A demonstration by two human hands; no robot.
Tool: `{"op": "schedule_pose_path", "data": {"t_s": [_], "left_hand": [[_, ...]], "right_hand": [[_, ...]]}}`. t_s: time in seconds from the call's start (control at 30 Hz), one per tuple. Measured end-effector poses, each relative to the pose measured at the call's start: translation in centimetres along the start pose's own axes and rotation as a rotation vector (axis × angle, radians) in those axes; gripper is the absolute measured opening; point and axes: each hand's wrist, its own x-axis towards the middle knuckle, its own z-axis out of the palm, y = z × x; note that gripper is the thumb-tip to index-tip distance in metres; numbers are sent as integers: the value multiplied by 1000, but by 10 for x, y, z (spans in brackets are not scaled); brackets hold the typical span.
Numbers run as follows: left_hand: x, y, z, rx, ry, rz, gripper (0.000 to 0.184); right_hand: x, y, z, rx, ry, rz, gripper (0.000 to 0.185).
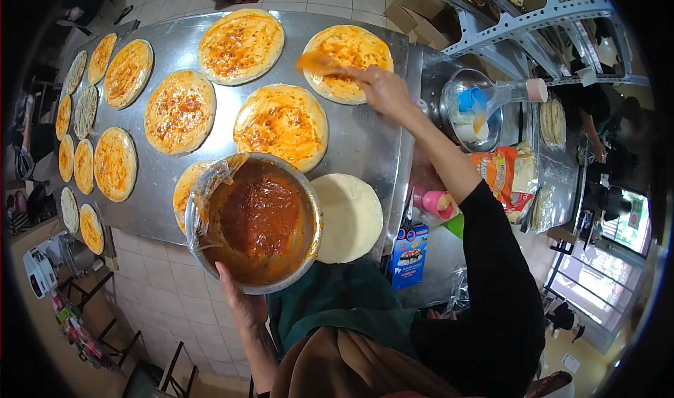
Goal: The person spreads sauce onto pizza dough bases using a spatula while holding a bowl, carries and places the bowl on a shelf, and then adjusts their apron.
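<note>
My left hand [241, 303] holds a metal bowl [314, 219] of red sauce [260, 215] from below, its fingers mostly hidden under it. Clear plastic clings to the bowl's left rim. My right hand [382, 89] is closed round the handle of a sauce-coated spreading tool [317, 63], which is over a sauced dough round [351, 43] at the upper right. Another sauced round [281, 127] lies just above the bowl. To the bowl's right is a plain dough round [347, 219] with no sauce. The bowl partly covers one more sauced round [184, 194].
The metal table [168, 43] bears several more rounds at the left. Right of it stand a metal bowl [453, 106] with a blue cup [469, 99], a pink cup [437, 203], a blue box [409, 256] and an orange packet [497, 173]. A metal rack [533, 29] is at the upper right.
</note>
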Motion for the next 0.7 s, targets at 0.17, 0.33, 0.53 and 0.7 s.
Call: {"op": "schedule_pose_path", "data": {"t_s": [0.17,0.33,0.53,0.7], "left_hand": [[-1,1,-1,17,-10,11,68],[9,-6,-13,9,-52,10,65],[17,5,-21,172,-176,126,59],[11,21,-43,538,-290,341,53]], "right_hand": [[-12,19,-7,60,92,70,30],[-67,-17,-65,459,-36,174,27],[-153,-104,-155,380,-219,-2,32],[-199,-174,-150,-65,-252,-361,56]]}}
